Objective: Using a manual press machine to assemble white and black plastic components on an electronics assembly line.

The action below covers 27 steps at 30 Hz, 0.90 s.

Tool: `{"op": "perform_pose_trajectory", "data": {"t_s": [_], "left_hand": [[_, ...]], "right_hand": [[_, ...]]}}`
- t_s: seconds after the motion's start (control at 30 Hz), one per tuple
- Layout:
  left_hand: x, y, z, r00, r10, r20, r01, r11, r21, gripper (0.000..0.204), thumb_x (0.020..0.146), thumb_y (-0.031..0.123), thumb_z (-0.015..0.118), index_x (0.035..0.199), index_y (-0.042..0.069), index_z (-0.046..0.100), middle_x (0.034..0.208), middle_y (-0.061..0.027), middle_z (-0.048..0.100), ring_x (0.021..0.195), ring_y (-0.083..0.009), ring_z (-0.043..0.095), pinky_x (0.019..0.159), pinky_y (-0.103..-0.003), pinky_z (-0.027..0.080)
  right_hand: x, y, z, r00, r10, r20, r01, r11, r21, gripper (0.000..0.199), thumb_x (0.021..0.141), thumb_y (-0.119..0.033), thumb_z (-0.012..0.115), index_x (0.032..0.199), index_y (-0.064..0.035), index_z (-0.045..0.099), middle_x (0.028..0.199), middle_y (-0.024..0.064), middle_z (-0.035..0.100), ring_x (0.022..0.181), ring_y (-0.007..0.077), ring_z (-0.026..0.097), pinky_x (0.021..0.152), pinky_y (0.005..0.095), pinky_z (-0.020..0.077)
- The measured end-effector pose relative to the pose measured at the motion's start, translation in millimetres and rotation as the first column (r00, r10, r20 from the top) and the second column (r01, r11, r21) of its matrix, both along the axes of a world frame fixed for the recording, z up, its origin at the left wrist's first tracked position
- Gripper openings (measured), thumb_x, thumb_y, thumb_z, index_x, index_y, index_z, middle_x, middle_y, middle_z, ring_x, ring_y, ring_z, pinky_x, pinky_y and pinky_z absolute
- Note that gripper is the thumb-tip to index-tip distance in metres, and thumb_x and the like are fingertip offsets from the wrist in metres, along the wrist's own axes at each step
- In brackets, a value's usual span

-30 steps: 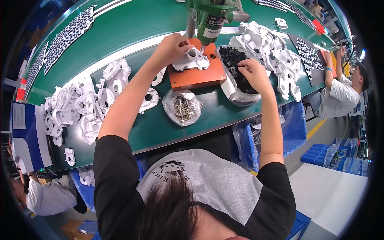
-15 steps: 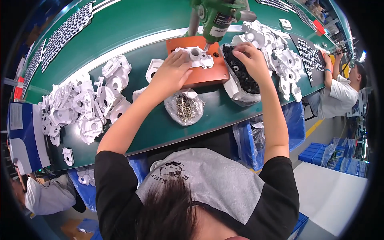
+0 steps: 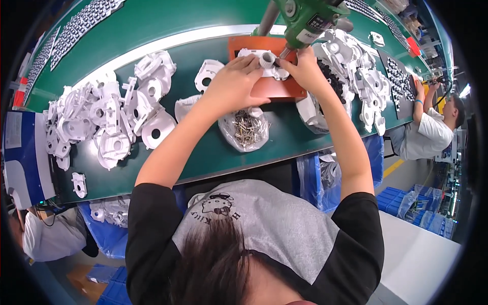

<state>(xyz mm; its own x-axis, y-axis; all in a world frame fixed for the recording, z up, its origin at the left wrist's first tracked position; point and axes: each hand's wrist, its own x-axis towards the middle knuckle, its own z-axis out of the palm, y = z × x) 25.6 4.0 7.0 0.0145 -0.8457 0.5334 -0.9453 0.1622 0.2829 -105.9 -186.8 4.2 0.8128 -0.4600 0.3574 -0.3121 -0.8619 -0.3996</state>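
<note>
While both hands work at the far edge of the green desk [image 3: 152, 20], the white plastic part [image 3: 264, 60] lies on the orange fixture plate [image 3: 274, 89], directly below the green powered screwdriver [image 3: 310, 18] that hangs from above. The left hand [image 3: 235, 81] lies palm-down over the near side of the part, fingers closed against it and pressing it onto the plate. The right hand [image 3: 305, 68] is closed on the part's right end, just beside the screwdriver's tip; the two hands nearly touch above the part. A clear bag of metal screws [image 3: 246, 129] lies open on the desk just in front of the plate. A heap of white plastic housings [image 3: 109, 119] covers the desk to the left, and a second heap [image 3: 356, 76] lies to the right, beside a bag of black parts [image 3: 330, 81]. Another person in a white shirt [image 3: 432, 129] works at the desk's right end, well apart.
</note>
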Motion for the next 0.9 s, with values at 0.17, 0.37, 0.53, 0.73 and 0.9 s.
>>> {"op": "perform_pose_trajectory", "data": {"t_s": [0.17,0.37,0.53,0.73,0.9], "left_hand": [[8.7,-1.9,-7.0,0.999,0.021,-0.033,-0.023,0.997,-0.075,0.033,0.079,0.032,0.061,0.094,0.003,0.063,0.11,-0.0142,0.06,0.104,-0.03,0.056,0.091,-0.039,0.044],[7.1,-1.8,-9.1,0.999,0.018,-0.03,-0.02,0.998,-0.062,0.022,0.08,0.02,0.057,0.095,0.005,0.064,0.111,-0.0095,0.06,0.097,-0.0282,0.058,0.084,-0.038,0.047],[3.0,-5.6,-11.9,0.998,0.024,-0.06,-0.034,0.983,-0.18,0.018,0.077,0.02,0.059,0.081,0.003,0.061,0.098,-0.0121,0.061,0.092,-0.0287,0.059,0.084,-0.039,0.045],[3.3,-1.3,-9.8,0.997,0.048,-0.052,-0.051,0.997,-0.064,0.025,0.081,0.024,0.058,0.097,0.005,0.063,0.114,-0.0108,0.058,0.101,-0.0303,0.056,0.086,-0.039,0.045],[4.1,-0.9,-10.7,0.998,0.049,-0.045,-0.051,0.998,-0.033,0.027,0.082,0.024,0.057,0.099,0.005,0.063,0.116,-0.0123,0.057,0.104,-0.0305,0.055,0.089,-0.039,0.044]], "right_hand": [[-6.1,45.7,26.6,0.993,-0.081,0.088,0.108,0.924,-0.368,0.021,0.072,-0.017,0.067,0.086,-0.0066,0.056,0.086,0.0114,0.052,0.087,0.0316,0.05,0.074,0.0421,0.0396],[-33.5,138.0,0.1,0.935,0.354,-0.005,-0.353,0.933,-0.071,0.023,0.066,-0.011,0.072,0.088,-0.0067,0.065,0.076,0.0076,0.055,0.073,0.0256,0.053,0.066,0.0351,0.0457],[-19.1,151.1,-29.5,0.968,0.249,-0.039,-0.251,0.967,-0.047,0.012,0.069,-0.013,0.067,0.075,-0.0051,0.06,0.075,0.0081,0.058,0.075,0.0268,0.056,0.069,0.0368,0.0459],[-22.2,144.1,-20.5,0.975,0.218,-0.034,-0.21,0.963,0.172,0.013,0.074,-0.01,0.067,0.079,-0.0013,0.059,0.074,0.0101,0.06,0.071,0.0246,0.059,0.065,0.0334,0.0472],[-38.3,118.6,21.3,0.978,0.2,0.055,-0.184,0.713,0.676,0.012,0.078,-0.003,0.065,0.085,0.0015,0.056,0.078,0.0008,0.057,0.072,0.0074,0.053,0.064,0.0215,0.0435]]}}
